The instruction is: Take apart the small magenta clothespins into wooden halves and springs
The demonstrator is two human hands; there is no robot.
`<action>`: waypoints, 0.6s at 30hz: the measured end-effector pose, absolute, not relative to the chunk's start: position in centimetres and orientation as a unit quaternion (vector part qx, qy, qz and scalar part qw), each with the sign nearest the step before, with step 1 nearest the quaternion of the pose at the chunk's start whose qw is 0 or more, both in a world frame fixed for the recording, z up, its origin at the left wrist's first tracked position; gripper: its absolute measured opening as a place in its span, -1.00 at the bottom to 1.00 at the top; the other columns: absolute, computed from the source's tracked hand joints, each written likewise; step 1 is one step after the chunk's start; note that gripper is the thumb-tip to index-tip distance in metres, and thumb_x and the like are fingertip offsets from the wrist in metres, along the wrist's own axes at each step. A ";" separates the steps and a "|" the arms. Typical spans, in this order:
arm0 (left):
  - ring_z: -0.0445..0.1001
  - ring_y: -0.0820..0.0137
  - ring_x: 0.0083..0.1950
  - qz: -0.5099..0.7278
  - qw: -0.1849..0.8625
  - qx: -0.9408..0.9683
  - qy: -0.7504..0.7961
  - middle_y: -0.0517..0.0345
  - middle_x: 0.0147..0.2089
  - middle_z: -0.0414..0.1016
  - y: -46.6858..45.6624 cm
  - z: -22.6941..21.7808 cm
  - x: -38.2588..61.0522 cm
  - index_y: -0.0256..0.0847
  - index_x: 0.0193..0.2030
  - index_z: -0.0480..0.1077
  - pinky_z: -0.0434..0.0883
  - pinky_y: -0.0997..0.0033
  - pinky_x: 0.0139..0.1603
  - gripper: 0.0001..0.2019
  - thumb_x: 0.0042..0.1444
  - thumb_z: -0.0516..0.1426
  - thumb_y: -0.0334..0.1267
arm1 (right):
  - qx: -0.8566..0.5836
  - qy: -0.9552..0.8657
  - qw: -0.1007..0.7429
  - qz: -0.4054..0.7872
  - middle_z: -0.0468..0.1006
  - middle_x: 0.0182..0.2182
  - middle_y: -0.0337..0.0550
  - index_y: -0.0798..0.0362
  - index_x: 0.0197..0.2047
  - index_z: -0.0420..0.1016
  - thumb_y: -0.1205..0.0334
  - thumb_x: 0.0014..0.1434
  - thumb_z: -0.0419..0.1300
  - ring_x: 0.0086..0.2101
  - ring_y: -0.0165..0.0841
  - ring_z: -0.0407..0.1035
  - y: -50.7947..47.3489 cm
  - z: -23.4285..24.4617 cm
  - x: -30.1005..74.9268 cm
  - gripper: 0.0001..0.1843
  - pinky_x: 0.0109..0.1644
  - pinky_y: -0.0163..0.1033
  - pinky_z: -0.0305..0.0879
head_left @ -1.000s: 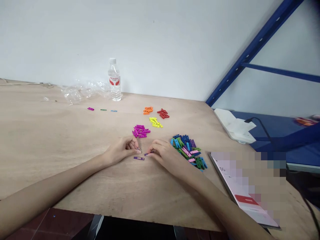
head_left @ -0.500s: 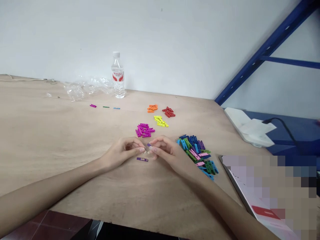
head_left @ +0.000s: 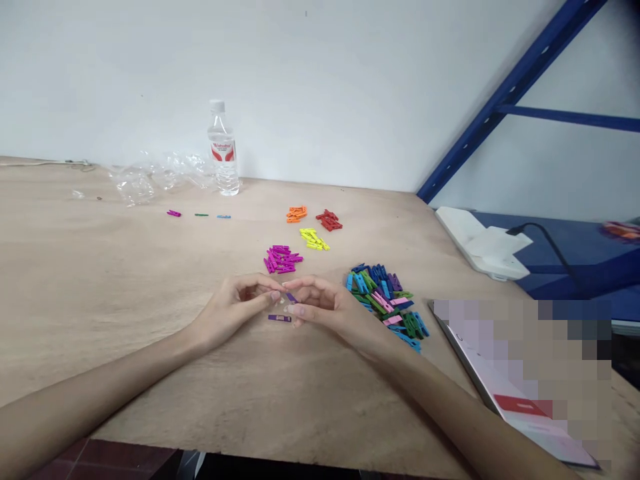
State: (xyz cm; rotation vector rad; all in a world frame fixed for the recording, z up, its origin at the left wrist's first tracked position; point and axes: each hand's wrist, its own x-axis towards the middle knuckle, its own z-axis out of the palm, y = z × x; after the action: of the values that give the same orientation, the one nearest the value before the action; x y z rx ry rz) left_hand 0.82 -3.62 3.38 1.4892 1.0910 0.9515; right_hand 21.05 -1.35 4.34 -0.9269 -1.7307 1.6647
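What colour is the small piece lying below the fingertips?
The small piece is mostly purple; best: head view.

Material and finish: matt, wood-grain worktop (head_left: 150,280) and smooth, coloured clothespins (head_left: 383,303).
The clothespins show low gloss; plastic and painted wood cannot be told apart. The bottle (head_left: 228,179) is clear, glossy plastic with a printed label (head_left: 223,151) and a matt white cap (head_left: 217,105). The crumpled film (head_left: 136,188) is thin, transparent and shiny. The wall (head_left: 325,87) is smooth, matt white. The frame (head_left: 500,107) appears to be blue-coated metal, and the stand (head_left: 463,240) smooth white plastic.
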 end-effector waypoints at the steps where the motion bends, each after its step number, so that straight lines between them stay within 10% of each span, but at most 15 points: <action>1: 0.46 0.35 -0.24 0.396 0.505 0.615 0.457 0.15 -0.26 0.55 -3.5 3.3 0.7 -0.20 -0.19 0.49 0.35 0.42 -0.22 -0.82 0.13 0.15 -0.20 | -0.346 -0.642 0.281 0.624 0.50 -0.32 -0.27 -0.03 -0.10 0.42 0.28 0.09 0.24 -0.34 -0.45 0.43 -1.3 4.3 21.1 -0.73 -0.12 -0.25 0.35; 18: 0.44 0.41 -0.26 0.369 0.533 0.626 0.433 0.21 -0.30 0.54 -4.3 4.1 1.0 -0.14 -0.20 0.51 0.34 0.48 -0.24 -0.84 0.16 0.14 -0.19 | -0.374 -0.736 0.366 0.430 0.54 -0.43 -0.21 0.06 -0.32 0.49 0.22 0.13 0.20 -0.40 -0.40 0.41 -2.5 5.1 21.0 -0.91 -0.31 -0.29 0.33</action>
State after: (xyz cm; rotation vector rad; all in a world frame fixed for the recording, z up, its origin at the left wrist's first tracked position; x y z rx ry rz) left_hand 1.02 -4.32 4.11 1.4936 1.0317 0.8800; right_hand 20.95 -2.48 5.06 -0.9607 -1.8923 1.1042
